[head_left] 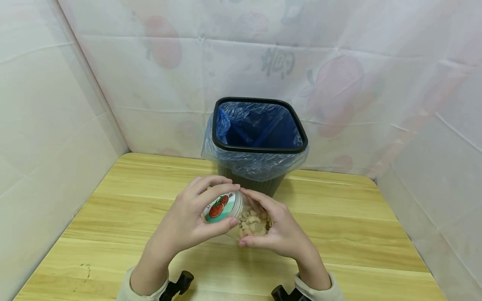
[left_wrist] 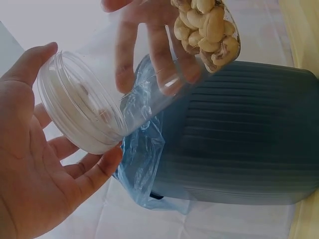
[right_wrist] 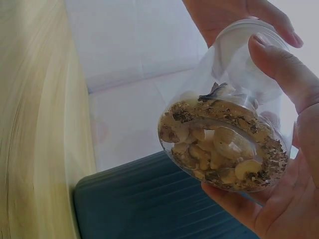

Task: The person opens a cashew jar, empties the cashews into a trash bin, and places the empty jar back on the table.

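Note:
Both hands have hold of a clear plastic jar [head_left: 245, 209], tilted on its side above the table. My left hand [head_left: 184, 219] grips the jar's lid [left_wrist: 75, 107], thumb on one side and fingers on the other; tomatoes are printed on its top. Around the jar's body curls my right hand [head_left: 286, 230]. Cashews [left_wrist: 212, 30] lie gathered at the bottom end, and dark brown crumbs [right_wrist: 271, 157] cling there in the right wrist view. The lid sits on the jar's mouth.
Just behind the hands stands a dark ribbed trash bin [head_left: 260, 184], lined with a blue plastic bag [head_left: 241, 161] folded over its black rim. It rests on a wooden table [head_left: 132, 234]. Printed white cloth [head_left: 241, 54] hangs behind, with pale walls either side.

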A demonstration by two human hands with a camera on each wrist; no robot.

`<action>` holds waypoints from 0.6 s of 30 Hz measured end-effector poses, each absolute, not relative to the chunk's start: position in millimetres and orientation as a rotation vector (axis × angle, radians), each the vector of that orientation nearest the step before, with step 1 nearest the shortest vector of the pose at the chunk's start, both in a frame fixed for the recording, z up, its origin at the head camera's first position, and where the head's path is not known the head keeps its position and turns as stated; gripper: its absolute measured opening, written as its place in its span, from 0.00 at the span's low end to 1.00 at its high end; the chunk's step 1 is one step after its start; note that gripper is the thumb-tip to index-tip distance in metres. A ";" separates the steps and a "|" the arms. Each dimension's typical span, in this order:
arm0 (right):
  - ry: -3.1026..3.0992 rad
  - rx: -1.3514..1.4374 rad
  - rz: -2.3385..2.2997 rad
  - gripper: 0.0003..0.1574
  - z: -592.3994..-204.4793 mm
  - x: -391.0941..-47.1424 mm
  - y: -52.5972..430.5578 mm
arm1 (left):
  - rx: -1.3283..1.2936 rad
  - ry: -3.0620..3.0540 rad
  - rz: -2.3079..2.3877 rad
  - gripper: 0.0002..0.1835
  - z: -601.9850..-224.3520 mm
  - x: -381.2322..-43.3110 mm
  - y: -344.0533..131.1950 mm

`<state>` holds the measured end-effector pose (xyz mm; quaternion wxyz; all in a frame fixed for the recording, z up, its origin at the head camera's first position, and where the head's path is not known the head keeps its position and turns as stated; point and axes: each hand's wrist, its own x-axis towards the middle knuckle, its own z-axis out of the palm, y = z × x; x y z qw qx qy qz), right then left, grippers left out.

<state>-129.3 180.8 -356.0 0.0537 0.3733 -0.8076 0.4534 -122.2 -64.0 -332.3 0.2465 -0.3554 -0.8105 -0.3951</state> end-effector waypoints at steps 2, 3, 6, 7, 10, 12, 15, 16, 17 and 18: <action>-2.437 1.139 1.370 0.60 -356.2 -129.5 180.6 | -0.970 -2.211 -1.078 0.27 -332.5 -122.3 -64.1; -2.430 1.140 1.367 0.59 -356.2 -129.7 180.6 | -0.970 -2.210 -1.074 0.28 -332.6 -122.3 -64.2; -2.412 1.149 1.359 0.58 -356.0 -130.2 181.5 | -0.996 -2.202 -1.060 0.30 -332.6 -122.8 -64.3; -2.408 1.152 1.358 0.57 -355.7 -130.3 182.0 | -1.011 -2.199 -1.054 0.31 -332.5 -123.1 -64.2; -2.416 1.171 1.369 0.55 -355.5 -130.6 183.9 | -1.078 -2.181 -1.036 0.33 -332.4 -124.1 -63.9; -2.414 1.195 1.382 0.54 -355.9 -131.0 185.3 | -1.131 -2.158 -1.031 0.34 -332.2 -124.4 -63.5; -2.407 1.234 1.404 0.53 -356.6 -131.6 186.6 | -1.185 -2.122 -1.026 0.34 -332.0 -124.1 -63.2; -2.404 1.247 1.412 0.53 -356.8 -131.7 186.9 | -1.196 -2.112 -1.024 0.34 -332.0 -123.9 -63.1; -2.400 1.259 1.417 0.53 -357.0 -131.8 187.1 | -1.203 -2.101 -1.023 0.34 -332.0 -123.7 -63.1; -2.398 1.270 1.426 0.54 -356.9 -131.8 187.2 | -1.207 -2.093 -1.021 0.33 -332.0 -123.6 -63.0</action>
